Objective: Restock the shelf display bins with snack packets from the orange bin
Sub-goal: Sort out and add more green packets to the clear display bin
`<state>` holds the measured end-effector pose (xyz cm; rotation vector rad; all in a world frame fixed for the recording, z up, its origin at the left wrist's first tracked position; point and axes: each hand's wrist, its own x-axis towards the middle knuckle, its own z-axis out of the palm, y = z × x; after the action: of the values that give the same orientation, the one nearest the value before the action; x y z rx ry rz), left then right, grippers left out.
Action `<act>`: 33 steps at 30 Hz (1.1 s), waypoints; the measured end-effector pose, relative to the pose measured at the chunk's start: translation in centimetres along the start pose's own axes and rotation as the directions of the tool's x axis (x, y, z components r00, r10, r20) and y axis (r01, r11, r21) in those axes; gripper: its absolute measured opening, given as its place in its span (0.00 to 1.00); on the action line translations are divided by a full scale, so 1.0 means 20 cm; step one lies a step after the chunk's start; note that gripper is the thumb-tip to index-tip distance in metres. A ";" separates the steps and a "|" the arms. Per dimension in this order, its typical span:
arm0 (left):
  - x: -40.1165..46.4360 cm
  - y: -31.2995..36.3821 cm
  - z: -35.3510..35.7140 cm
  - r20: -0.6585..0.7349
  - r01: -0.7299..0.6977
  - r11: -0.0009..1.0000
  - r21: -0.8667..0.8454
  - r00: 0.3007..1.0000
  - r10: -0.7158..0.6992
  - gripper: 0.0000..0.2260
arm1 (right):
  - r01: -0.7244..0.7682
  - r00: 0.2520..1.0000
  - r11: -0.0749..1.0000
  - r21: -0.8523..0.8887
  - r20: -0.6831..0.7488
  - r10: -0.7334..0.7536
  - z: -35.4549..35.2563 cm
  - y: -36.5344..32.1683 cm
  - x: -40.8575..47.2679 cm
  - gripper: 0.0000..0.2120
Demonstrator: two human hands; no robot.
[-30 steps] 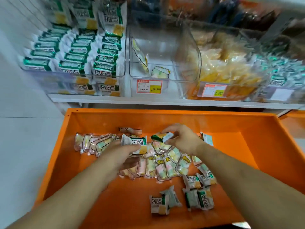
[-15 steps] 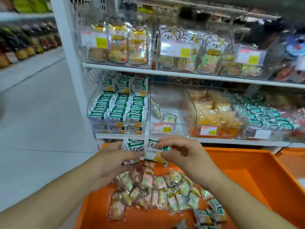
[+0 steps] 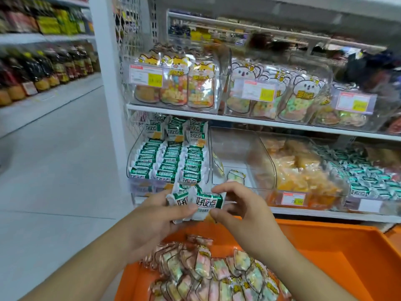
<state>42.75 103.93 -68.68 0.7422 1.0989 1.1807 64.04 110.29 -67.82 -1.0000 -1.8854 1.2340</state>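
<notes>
Two hands meet over a small bunch of green-and-white packets (image 3: 196, 204), held up in front of the shelf; the left hand (image 3: 152, 222) has its fingers (image 3: 184, 210) curled round the lower edge, thumb across the face, so it carries the weight of the bunch; the right hand (image 3: 240, 211) pinches the right end of the front packet between thumb and fingertip, its other fingers arched and apart above, which looks like squaring the packets up so they go in as one stack, printed side forward.

Just beyond the hands stands the clear bin (image 3: 138, 168) of matching green packets (image 3: 167, 161), laid in three neat rows with faces outward; the bunch is held level with its open front, so I judge this is where it goes, and the rows explain the care over alignment. Next right, a second clear bin (image 3: 260, 153) holds only a couple of pastel packets, well short of full; further right sit bins of yellow snacks (image 3: 303, 170) and teal sweets (image 3: 368, 181); price tags (image 3: 293, 198) hang on the bin fronts.

Below, the orange bin (image 3: 325, 257) rests close under the shelf, keeping stock within a short reach; many pastel marshmallow packets (image 3: 206, 270) lie in it in a loose overlapping row, likely meant for the near-empty bin; much restocking remains.
</notes>
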 end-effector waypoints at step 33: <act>0.20 0.23 -0.12 -0.020 -0.179 0.970 0.166 0.982 0.185 0.22 | 0.045 0.999 0.984 -0.172 -0.013 -0.048 0.07 -0.02 0.37 0.23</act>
<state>39.03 108.70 -66.44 0.9693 1.1869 1.2725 59.18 115.89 -66.99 -1.0457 -2.0170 1.0468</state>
